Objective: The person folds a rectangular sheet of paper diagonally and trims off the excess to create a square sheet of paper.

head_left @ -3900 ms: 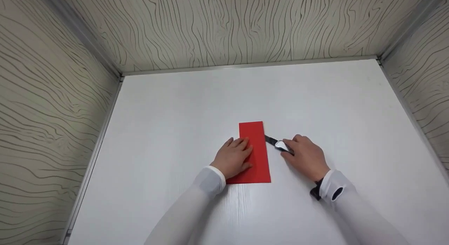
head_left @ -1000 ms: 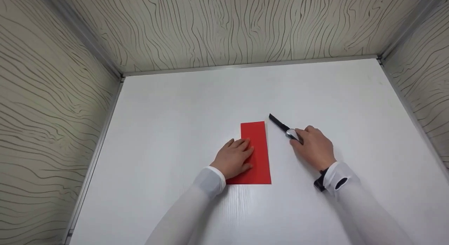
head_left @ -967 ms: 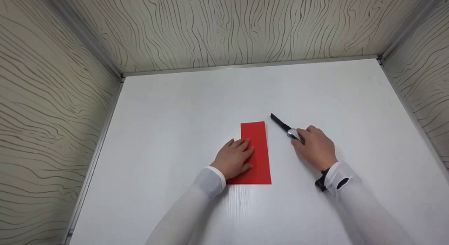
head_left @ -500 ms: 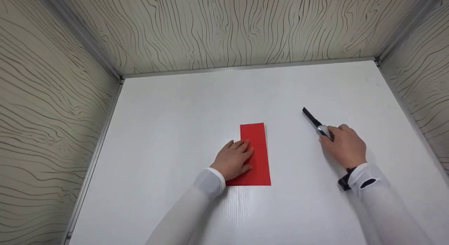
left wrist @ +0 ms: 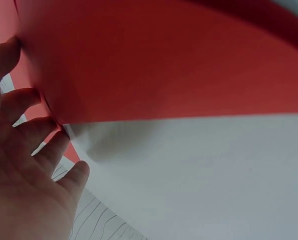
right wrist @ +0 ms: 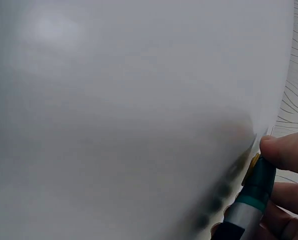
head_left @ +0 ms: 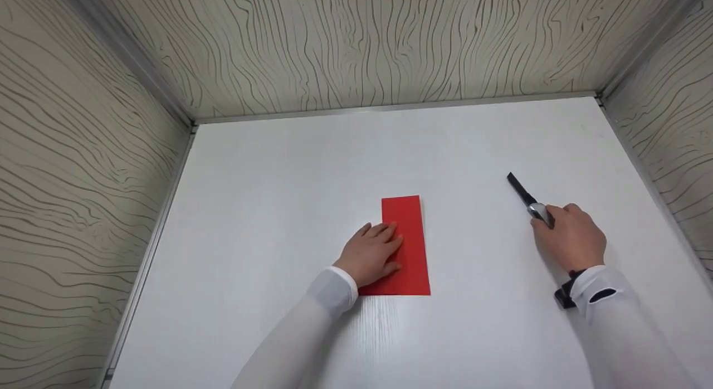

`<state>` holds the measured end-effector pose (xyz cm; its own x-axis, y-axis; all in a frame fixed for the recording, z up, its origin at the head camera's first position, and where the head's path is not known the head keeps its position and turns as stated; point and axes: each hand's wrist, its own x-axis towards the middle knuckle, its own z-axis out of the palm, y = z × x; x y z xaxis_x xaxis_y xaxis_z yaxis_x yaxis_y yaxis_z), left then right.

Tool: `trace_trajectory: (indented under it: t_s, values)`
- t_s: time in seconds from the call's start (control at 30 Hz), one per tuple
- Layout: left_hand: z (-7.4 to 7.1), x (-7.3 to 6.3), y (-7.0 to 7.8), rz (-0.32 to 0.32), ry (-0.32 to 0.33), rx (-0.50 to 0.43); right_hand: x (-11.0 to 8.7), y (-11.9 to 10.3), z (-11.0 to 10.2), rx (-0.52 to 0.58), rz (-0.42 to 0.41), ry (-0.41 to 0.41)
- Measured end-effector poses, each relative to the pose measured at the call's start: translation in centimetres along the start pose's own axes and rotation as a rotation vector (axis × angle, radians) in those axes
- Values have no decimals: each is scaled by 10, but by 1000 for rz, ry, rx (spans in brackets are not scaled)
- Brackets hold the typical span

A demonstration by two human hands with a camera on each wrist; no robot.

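Observation:
A red piece of paper [head_left: 411, 249], which looks folded, lies flat on the white table. My left hand [head_left: 367, 255] rests on its left side with the fingers spread. In the left wrist view the fingers touch a fold line or edge of the red paper [left wrist: 154, 65]. Well to the right, my right hand [head_left: 574, 238] grips a utility knife [head_left: 538, 210]. Its long dark blade [head_left: 521, 188] is out and points away to the upper left. The right wrist view shows the dark green and silver handle [right wrist: 245, 215] within the fingers; the blade is mostly hidden there.
The white table [head_left: 278, 171] spreads around both hands. Wood-patterned panels stand at the back [head_left: 356, 49] and on both sides, with grey metal strips along the table's edges. A dark band [head_left: 565, 294] sits on the right wrist.
My right hand has drawn the knife away from the paper's right edge, out to the right. My left hand and the red paper have stayed almost where they were.

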<state>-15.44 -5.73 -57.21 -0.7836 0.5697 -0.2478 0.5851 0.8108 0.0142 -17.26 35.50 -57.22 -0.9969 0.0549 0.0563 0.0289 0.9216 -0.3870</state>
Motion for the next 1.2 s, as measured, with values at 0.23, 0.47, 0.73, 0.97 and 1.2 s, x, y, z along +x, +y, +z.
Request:
trace_trajectory:
  t_s: [0.23,0.47,0.73,0.97,1.2]
  values:
    - [0,-1,0,-3,10,-14,-2,1,2,5,7,4]
    - [-2,-1,0,-2,5,-21,-2,2,2,23,22,2]
    - [-1,-1,-1,5,12,-37,0,3,2,34,35,-9]
    - [1,-1,-1,2,14,-34,-1,-2,-5,23,45,-77]
    - [1,-2,0,0,15,-41,-6,-38,-7,31,-112,34]
